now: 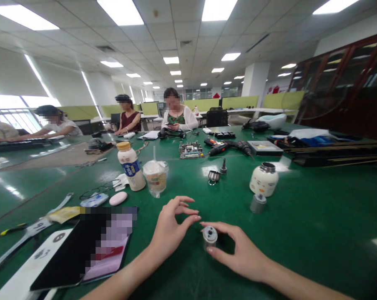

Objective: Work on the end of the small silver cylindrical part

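Observation:
My right hand (238,250) holds a small metal cylinder (210,237) upright between thumb and fingers, low over the green tabletop. Its round top is light grey with dark holes; whether its base touches the table I cannot tell. Just left of it, my left hand (172,221) is empty, fingers bent and apart, thumb pointing toward the cylinder. A similar grey cylinder (258,204) stands in front of a cream bottle (264,180) with faces drawn on it and an open steel mouth. Farther off are a steel cap with a ring (213,177) and a dark metal piece with a thin stem (223,167).
At left lie a tablet (69,246), a pink oval object (118,198), a milk tea bottle (131,168) and a lidded cup (155,177) with a straw. Beyond are a circuit board (191,150), power drills (218,148) and a flat box (265,148). Several people sit around the table.

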The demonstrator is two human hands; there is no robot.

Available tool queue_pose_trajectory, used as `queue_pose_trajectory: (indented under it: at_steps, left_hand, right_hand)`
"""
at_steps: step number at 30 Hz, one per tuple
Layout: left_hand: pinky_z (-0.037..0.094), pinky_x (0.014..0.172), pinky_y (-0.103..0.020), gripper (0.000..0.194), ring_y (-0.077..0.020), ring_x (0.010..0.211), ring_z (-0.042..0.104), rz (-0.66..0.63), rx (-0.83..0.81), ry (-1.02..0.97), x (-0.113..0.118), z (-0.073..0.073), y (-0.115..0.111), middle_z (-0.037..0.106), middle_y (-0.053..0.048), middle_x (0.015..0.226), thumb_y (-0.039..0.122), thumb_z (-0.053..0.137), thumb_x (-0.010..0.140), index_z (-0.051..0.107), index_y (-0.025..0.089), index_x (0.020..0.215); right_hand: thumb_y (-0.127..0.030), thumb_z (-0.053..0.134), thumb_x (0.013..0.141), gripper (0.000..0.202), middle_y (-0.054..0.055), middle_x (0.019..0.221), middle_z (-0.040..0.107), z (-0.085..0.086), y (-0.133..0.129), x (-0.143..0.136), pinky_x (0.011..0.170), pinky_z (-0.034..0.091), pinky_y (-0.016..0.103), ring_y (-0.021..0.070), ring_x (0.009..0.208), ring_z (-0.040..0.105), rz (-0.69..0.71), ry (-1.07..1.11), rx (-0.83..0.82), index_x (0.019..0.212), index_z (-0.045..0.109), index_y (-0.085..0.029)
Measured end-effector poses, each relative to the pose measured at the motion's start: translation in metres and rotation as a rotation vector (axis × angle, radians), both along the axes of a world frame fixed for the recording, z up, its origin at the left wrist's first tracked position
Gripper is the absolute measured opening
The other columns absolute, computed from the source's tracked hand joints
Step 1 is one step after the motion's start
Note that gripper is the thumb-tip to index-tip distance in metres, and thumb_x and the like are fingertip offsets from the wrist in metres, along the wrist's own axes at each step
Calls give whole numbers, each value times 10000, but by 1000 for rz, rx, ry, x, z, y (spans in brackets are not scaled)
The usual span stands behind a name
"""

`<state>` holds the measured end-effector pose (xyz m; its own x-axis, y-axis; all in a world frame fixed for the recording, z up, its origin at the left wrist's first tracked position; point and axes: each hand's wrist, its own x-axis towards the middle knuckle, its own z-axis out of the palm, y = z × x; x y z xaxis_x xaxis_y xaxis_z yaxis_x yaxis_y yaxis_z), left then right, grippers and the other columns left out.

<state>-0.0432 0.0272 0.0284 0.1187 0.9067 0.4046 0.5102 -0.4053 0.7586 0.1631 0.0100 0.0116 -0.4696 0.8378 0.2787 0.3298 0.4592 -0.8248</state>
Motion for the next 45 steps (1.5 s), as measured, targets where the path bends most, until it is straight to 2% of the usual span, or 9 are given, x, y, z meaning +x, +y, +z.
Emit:
queue_pose_trajectory:
  at_steps: [4, 9, 16, 21, 29, 34, 37, 40, 45]
  left_hand:
    - [407, 917, -386, 379, -247, 1006, 648, -84, 22, -18, 17, 16, -14, 785, 33, 836, 196, 812, 741, 599, 272, 1046]
    - [394, 902, -383, 370, -242, 989, 640, -129, -13, 44, 24, 20, -21, 784, 49, 863, 165, 813, 735, 613, 283, 1023]
    - [400, 920, -373, 363, -240, 1053, 619, -176, -42, 75, 20, 20, -24, 771, 24, 998, 155, 748, 775, 603, 284, 1082]
    - [377, 940, -381, 445, -232, 1083, 586, -211, 38, 106, 17, 19, -27, 748, 39, 1038, 102, 662, 790, 545, 307, 1168]
    - [365, 876, -395, 461, -258, 946, 609, -135, 48, 141, 20, 21, -24, 762, 48, 834, 169, 750, 736, 552, 294, 1134]
    - [396, 882, -361, 426, -225, 959, 629, -176, 1, 92, 21, 21, -25, 774, 33, 953, 138, 719, 784, 555, 282, 1150]
    - [409, 888, -360, 378, -229, 951, 647, -133, 6, 45, 16, 22, -21, 779, 22, 946, 165, 732, 796, 560, 272, 1116]
    - [415, 899, -371, 346, -241, 953, 667, -41, 21, 18, 6, 16, -9, 784, 22, 868, 182, 723, 815, 544, 267, 1097]
    - [421, 905, -402, 373, -260, 948, 679, 2, -39, 91, -12, -16, 12, 793, 21, 833, 151, 762, 768, 571, 260, 1069]
  right_hand:
    - [-245, 697, 782, 313, 74, 1071, 739, -6, 0, 0, 883, 530, 393, 284, 1004, 671, -22, 15, 56, 1094, 708, -219]
    - [-295, 705, 779, 167, 45, 890, 738, -9, 0, 0, 783, 539, 361, 263, 862, 678, -42, 28, 64, 933, 729, -233]
    - [-292, 726, 792, 157, 41, 929, 738, -6, 0, 1, 827, 526, 361, 263, 908, 667, -18, 22, 7, 938, 741, -237]
    - [-287, 715, 825, 109, 27, 898, 721, -4, 2, 1, 880, 504, 365, 242, 893, 658, 53, 19, 8, 907, 741, -221]
    - [-288, 739, 806, 245, 35, 981, 725, -7, 1, 1, 852, 498, 345, 258, 957, 653, 8, -5, 24, 1047, 731, -245]
    - [-266, 738, 812, 218, 24, 924, 718, -4, 2, -1, 821, 492, 328, 230, 888, 656, 23, -14, 8, 1027, 738, -228]
    - [-262, 746, 804, 246, 23, 903, 716, -1, 2, -1, 800, 489, 326, 230, 872, 654, 16, -35, 3, 1047, 736, -228]
    - [-262, 753, 796, 341, 34, 991, 727, 0, 1, 0, 863, 482, 344, 242, 942, 655, 21, -25, -27, 1132, 707, -237]
    - [-276, 751, 795, 416, 55, 1065, 725, 0, 2, 0, 927, 474, 373, 263, 1016, 646, 21, -23, -72, 1203, 680, -234]
